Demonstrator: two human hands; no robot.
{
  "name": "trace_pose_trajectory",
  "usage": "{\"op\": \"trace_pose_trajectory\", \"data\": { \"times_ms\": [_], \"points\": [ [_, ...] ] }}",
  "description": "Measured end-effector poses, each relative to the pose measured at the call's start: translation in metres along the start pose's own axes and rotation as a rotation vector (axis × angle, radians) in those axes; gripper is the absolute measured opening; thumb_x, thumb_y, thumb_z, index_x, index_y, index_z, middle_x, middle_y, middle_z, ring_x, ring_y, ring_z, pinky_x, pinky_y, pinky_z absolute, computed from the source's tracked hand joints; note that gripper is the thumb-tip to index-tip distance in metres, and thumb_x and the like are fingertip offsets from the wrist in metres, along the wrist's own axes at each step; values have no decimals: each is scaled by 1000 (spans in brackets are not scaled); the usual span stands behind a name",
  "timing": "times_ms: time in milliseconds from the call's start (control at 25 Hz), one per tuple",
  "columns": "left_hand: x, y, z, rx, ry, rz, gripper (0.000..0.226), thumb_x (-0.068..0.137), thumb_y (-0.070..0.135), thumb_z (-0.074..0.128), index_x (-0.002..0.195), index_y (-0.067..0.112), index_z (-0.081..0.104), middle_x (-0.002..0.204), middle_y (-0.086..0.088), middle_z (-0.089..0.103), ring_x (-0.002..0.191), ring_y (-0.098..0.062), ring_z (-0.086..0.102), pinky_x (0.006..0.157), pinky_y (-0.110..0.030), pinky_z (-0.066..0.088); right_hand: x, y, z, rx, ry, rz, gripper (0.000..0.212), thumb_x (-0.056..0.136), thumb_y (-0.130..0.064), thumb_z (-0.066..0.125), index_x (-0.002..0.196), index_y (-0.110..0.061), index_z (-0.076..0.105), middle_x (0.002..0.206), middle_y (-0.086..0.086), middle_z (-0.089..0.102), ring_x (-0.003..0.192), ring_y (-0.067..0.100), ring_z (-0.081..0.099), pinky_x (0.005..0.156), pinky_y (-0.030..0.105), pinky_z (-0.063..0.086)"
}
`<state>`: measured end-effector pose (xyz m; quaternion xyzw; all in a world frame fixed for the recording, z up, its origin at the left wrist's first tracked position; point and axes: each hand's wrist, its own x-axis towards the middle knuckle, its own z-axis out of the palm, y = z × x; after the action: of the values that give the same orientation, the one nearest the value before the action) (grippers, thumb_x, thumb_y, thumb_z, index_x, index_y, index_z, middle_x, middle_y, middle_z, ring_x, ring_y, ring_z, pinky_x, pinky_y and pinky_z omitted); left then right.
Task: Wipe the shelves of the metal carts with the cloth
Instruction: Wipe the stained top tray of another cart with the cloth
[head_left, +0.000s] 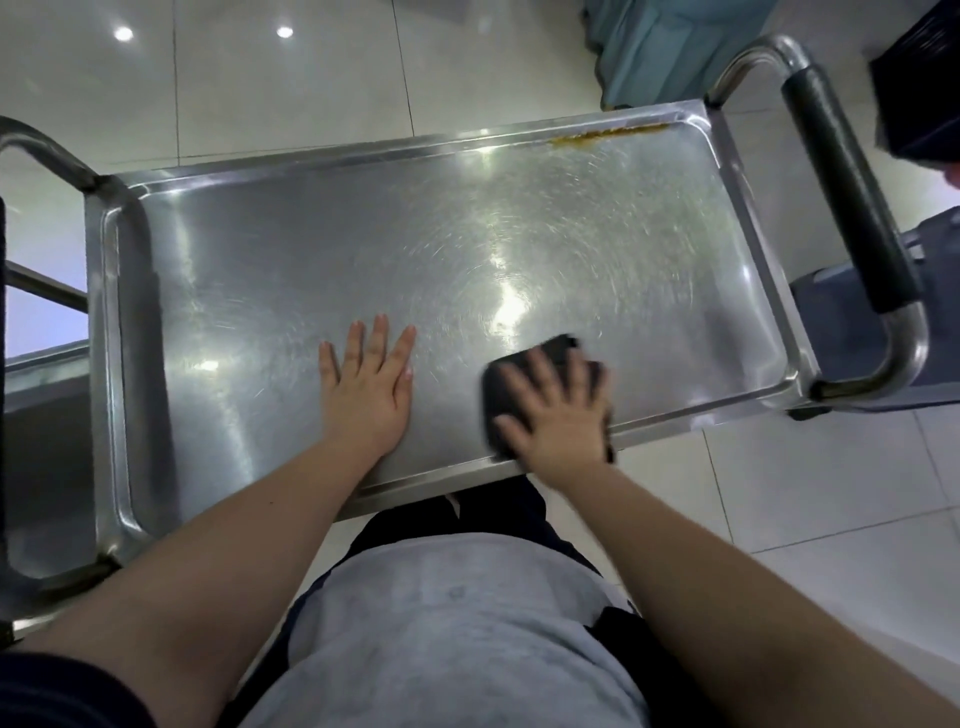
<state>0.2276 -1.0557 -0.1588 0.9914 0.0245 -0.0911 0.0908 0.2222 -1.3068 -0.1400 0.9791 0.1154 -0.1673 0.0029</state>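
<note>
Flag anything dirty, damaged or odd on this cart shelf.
A brownish streak runs along the far rim of the shelf, near the right corner: like rust or dried residue on shiny steel. The cloth lies at the near edge.

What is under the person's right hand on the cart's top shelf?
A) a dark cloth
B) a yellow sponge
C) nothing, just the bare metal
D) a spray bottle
A: the right hand lies with spread fingers flat on a dark cloth pressed against the shelf, while the left hand rests flat on the bare metal beside it.
</note>
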Motion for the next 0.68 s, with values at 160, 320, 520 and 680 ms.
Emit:
{"op": "trace_pose_trajectory", "data": {
  "times_ms": [160, 320, 520, 680],
  "points": [
    [-4, -1, 1, 12, -12, 17, 56, 99, 47, 8, 155, 38, 8, 164, 2, 5, 151, -25, 0, 118, -55, -5, -12, -41, 6, -14, 89, -354, 61, 91, -69, 30, 149, -48, 25, 161, -5, 23, 149, 38, 8, 114, 67, 0],
    [-3, 2, 1, -2, 4, 9, 55, 100, 47, 6, 155, 38, 7, 164, 2, 6, 151, -25, 1, 118, -55, -5, -12, 98, 2, 18, 81, 154, 69, 83, -76, 12, 148, -56, 4, 164, -11, 8, 150, 31, -1, 116, 58, -4],
    [0, 5, -4, 3, -17, -4, 54, 102, 43, 12, 155, 36, 9, 164, -1, 6, 151, -27, -1, 117, -56, -8, 1, 89, -7, 6, -32, 260, 66, 86, -73, 4, 147, -55, -11, 164, -10, -5, 147, 36, -15, 112, 64, -9],
    [11, 26, -10, -39, 5, -15, 54, 101, 40, 18, 155, 37, 12, 164, -2, 9, 150, -28, -5, 116, -53, -16, -8, -24, -3, -69, 15, -201, 65, 89, -71, 20, 150, -51, 11, 164, -4, 9, 147, 43, -8, 110, 67, -14]
  ]
}}
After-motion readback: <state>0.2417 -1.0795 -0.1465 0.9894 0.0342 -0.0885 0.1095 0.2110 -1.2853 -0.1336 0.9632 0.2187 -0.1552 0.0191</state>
